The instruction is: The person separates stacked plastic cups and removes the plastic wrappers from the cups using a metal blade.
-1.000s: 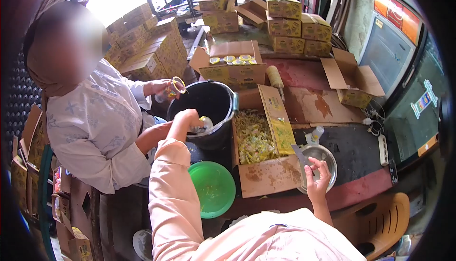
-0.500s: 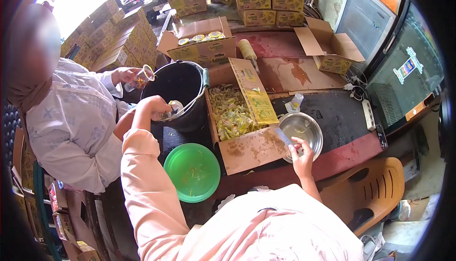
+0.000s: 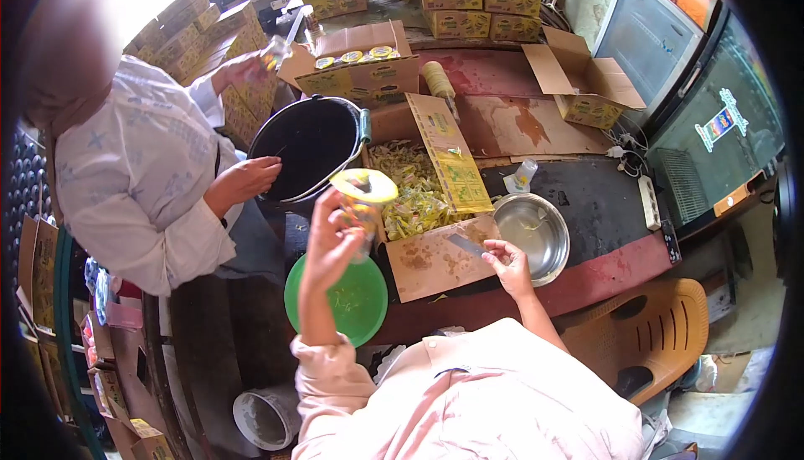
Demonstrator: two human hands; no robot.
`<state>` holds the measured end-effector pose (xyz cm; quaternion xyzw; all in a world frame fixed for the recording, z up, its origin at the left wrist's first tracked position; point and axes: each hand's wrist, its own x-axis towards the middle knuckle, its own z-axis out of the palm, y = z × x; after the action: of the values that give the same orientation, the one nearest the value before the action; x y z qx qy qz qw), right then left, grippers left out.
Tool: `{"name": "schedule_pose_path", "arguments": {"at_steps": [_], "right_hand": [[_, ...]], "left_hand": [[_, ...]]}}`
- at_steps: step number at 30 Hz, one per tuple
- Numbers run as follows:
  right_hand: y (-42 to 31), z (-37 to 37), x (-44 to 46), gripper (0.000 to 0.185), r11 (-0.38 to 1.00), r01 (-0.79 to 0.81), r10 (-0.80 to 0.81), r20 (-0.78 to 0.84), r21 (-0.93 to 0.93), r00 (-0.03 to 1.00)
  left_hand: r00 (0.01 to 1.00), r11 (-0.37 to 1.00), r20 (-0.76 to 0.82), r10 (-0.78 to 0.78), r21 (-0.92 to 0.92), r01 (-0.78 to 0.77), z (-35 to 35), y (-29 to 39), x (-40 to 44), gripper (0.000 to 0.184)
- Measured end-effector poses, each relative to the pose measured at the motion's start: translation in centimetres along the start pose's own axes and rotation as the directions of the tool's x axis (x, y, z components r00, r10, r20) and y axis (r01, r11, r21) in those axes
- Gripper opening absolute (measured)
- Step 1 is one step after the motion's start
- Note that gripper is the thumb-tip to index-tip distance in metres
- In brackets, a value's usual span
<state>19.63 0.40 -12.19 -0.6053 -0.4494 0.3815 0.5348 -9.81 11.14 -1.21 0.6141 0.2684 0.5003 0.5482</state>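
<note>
My left hand [image 3: 328,238] is raised over the green basin [image 3: 295,301], its fingers wrapped round a clear plastic cup [image 3: 360,215] with a yellow film lid and colourful contents. Between the fingers of my right hand [image 3: 511,269] is a flat grey strip [image 3: 466,245], blade-like, pointing left over the flap of an open carton [image 3: 444,271]. Yellow wrapped pieces [image 3: 409,192] fill that carton. Just right of the right hand stands a steel bowl [image 3: 559,246].
A co-worker's hand [image 3: 244,182] rests by the black bucket [image 3: 362,137]; their other hand holds a clear cup [image 3: 275,54]. A carton of lidded cups [image 3: 360,79] stands behind. A small clear cup [image 3: 523,175], a power strip [image 3: 649,203] and an orange chair [image 3: 662,334] are to the right.
My left hand has come out of the bucket toward me, carrying the cup. The co-worker's cup has moved up and away toward the carton behind. My right hand has shifted slightly left.
</note>
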Motion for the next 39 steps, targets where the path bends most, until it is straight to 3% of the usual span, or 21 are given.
{"name": "schedule_pose_path", "arguments": {"at_steps": [3,7,8,10,11,14,15,18,21,28,33,39], "right_hand": [[-2.1,0.6,-1.0,0.025,0.896,-0.074,0.062,0.041,0.438,0.997],[-6.3,1.1,-2.7,0.027,0.847,0.088,-0.122,0.031,0.524,0.992],[-7.1,1.1,-3.1,0.028,0.908,0.222,-0.241,0.009,0.355,0.971],[-8.6,0.5,-4.1,0.029,0.877,0.48,-0.479,0.034,-0.012,0.877],[-9.7,0.2,-4.7,0.025,0.744,0.6,-0.61,0.068,-0.292,0.789],[-11.4,-0.4,-5.6,0.024,0.334,0.796,-0.821,0.259,-0.504,0.508],[-11.6,-0.6,-5.8,0.022,0.283,0.808,-0.824,0.3,-0.517,0.481],[-12.1,-2.0,-6.1,0.023,0.089,0.84,-0.816,0.444,-0.534,0.369],[-12.7,-2.0,-5.4,0.02,-0.033,0.861,-0.793,0.538,-0.507,0.286],[-12.8,-1.6,-3.7,0.014,-0.219,0.838,-0.767,0.619,-0.5,0.168],[-13.4,-1.0,-3.2,0.012,-0.228,0.833,-0.754,0.633,-0.503,0.176],[-12.3,-1.0,-3.1,0.011,-0.211,0.846,-0.754,0.633,-0.49,0.179]], "left_hand": [[1.0,0.998,-0.013,-0.014,-0.066,0.013,3.3,-2.0,-3.6,0.066],[1.0,0.996,-0.008,0.003,-0.092,-0.004,5.8,-4.0,-7.2,0.066],[1.0,0.999,-0.016,-0.014,-0.05,0.013,6.2,-4.1,-8.1,0.065],[0.999,0.999,-0.036,-0.037,0.038,0.039,7.4,-4.7,-9.8,0.064],[0.996,0.993,-0.072,0.061,0.101,-0.053,8.1,-4.8,-10.4,0.059],[0.968,0.899,-0.035,0.25,0.381,-0.218,9.5,-3.7,-11.3,0.062],[0.974,0.909,-0.084,0.209,0.384,-0.161,9.7,-4.1,-11.6,0.065],[0.993,0.893,-0.028,0.112,0.442,-0.088,9.8,-4.4,-12.5,0.072],[0.969,0.901,-0.086,0.232,0.395,-0.181,9.9,-4.3,-11.7,0.056],[0.968,0.875,-0.059,0.243,0.445,-0.192,10.1,-2.5,-11.2,0.058],[0.957,0.773,0.002,0.289,0.589,-0.235,9.9,-1.1,-10.8,0.058],[0.951,0.748,-0.02,0.308,0.623,-0.229,10.3,-0.8,-11.3,0.059]]}}
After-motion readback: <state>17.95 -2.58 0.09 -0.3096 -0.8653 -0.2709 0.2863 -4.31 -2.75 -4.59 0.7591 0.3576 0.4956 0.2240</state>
